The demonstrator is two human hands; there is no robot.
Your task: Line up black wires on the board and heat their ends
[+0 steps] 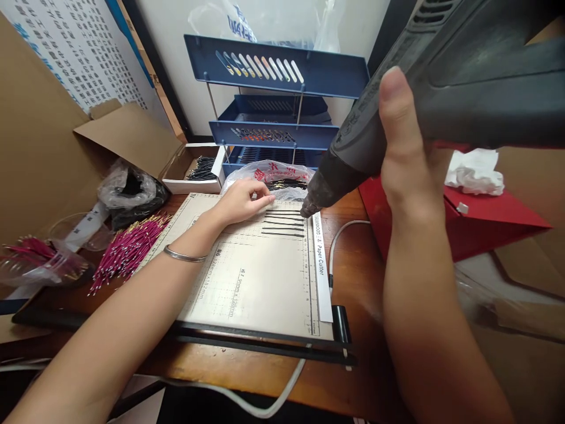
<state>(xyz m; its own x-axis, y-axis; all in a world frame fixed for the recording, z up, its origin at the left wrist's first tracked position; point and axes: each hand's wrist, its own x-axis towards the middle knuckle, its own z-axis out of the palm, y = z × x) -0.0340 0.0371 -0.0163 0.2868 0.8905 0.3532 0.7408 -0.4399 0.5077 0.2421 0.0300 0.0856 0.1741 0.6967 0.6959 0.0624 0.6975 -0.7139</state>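
My right hand [404,135] is wrapped round a dark heat gun [353,147], its thumb lying along the body. The gun's nozzle [311,203] points down to the left, close above the right ends of several short black wires [285,222]. These lie side by side across a cream paper cutter board [260,277]. My left hand [245,200] rests over the board's far part, thumb and forefinger brought together by the wires' left ends. Whatever is in that pinch is too small to make out.
Bundled pink wires [128,247] lie left of the board, near a black plastic bag [132,194]. A white box [194,185] holds black wires. Behind stands a blue tiered rack [278,70]. A red box [477,218] with crumpled tissue [474,171] sits right; a white cable [338,241] runs alongside.
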